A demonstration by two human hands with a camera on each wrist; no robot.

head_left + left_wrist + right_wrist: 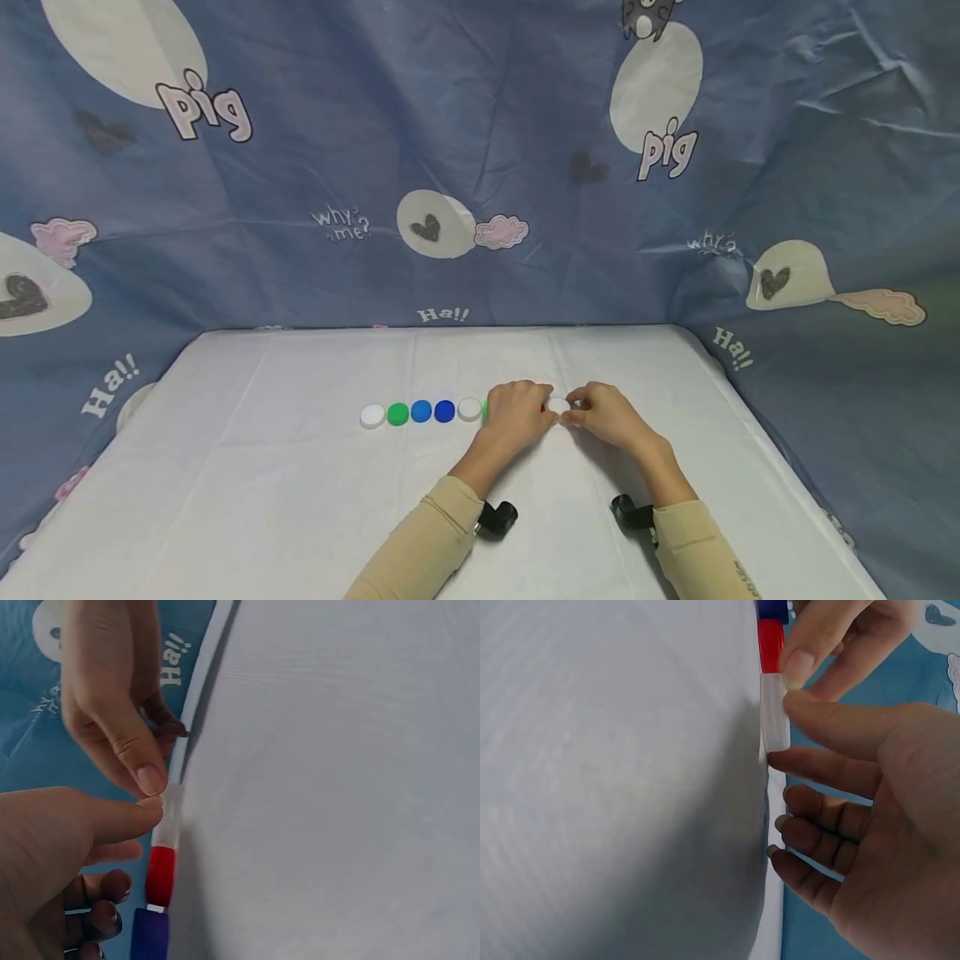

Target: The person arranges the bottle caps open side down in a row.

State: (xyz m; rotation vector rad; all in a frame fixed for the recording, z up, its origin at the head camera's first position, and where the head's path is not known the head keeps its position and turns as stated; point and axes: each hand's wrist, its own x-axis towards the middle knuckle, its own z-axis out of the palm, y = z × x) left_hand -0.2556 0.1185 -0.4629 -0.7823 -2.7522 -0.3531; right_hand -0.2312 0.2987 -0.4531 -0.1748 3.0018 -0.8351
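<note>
A white bottle cap (pixel 557 406) lies at the right end of a row of caps on the white-covered table. My left hand (pixel 517 410) and right hand (pixel 609 412) meet around this cap. The left thumb presses its near side, with the index finger reaching to the far side in the head view. Thumb and index finger of the right hand hold it from the other side, as the right wrist view shows. A red cap (pixel 160 874) sits against it on the left, followed by a dark blue-purple cap (pixel 150 934). My left hand hides part of the row from above.
Leftward the row continues with a white cap (pixel 469 409), a dark blue cap (pixel 445 411), a lighter blue cap (pixel 422 411), a green cap (pixel 398 414) and another white cap (pixel 372 416). A blue printed cloth (pixel 450 150) hangs behind the table (pixel 247 500).
</note>
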